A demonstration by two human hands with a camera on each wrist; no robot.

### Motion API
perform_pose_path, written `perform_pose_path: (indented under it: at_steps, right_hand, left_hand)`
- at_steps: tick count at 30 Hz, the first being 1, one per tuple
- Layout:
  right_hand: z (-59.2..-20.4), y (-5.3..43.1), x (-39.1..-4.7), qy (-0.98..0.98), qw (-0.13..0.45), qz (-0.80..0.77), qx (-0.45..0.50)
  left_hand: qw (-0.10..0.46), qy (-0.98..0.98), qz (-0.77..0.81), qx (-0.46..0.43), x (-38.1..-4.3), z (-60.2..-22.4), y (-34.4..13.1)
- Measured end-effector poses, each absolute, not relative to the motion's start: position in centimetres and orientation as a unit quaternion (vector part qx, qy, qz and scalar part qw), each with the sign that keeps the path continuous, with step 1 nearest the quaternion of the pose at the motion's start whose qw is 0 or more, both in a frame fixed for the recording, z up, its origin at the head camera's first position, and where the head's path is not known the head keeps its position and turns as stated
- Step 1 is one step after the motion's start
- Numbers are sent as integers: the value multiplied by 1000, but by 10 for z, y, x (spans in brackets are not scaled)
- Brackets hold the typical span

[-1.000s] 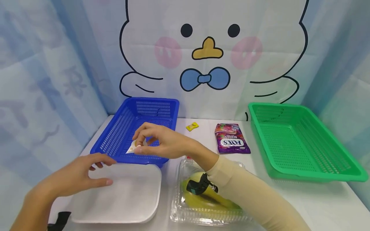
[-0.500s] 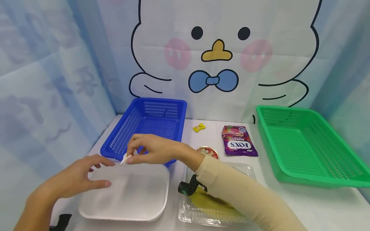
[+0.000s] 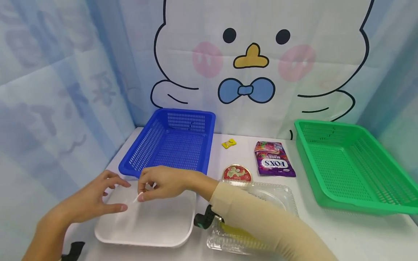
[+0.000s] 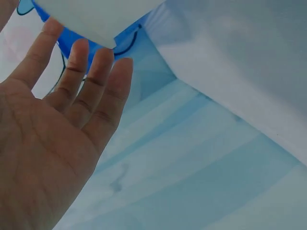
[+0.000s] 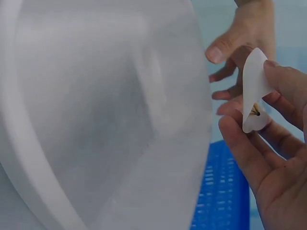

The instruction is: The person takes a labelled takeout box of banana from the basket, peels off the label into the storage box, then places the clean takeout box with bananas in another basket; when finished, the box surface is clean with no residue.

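Note:
My right hand pinches a small, thin white piece between thumb and fingers, over the white tray. In the right wrist view the piece looks folded, with a small yellow and dark mark low on it; its kind is unclear. My left hand is at the tray's far left corner, thumb over the tray and fingers spread near the rim. The left wrist view shows that palm with fingers fairly straight, close under the tray's edge; contact is hard to tell.
Behind the tray stands a blue basket, with a green basket at far right. A yellow-wrapped candy, a purple Fox's bag and a round red tin lie between. A clear plastic box holds something yellow-green, partly behind my right sleeve.
My right hand has come down and toward me with the white piece, from over the blue basket to over the tray. The red tin shows more now. My left hand has barely moved.

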State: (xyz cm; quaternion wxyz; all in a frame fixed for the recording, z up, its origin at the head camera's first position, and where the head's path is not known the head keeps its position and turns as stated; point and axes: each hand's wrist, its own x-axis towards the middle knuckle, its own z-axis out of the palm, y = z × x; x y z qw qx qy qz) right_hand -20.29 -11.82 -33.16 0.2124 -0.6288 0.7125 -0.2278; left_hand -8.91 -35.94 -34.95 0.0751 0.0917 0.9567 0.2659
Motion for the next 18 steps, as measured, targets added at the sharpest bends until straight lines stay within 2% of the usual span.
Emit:
perform_pose_path:
  at_steps: [7, 18]
  right_hand:
    - [-346, -133, -192, 704, 233, -177, -647]
    - [-359, -145, -190, 716, 289, -118, -624]
  left_hand:
    - [58, 955, 273, 97, -89, -355, -368]
    - [80, 950, 290, 82, -92, -362, -371]
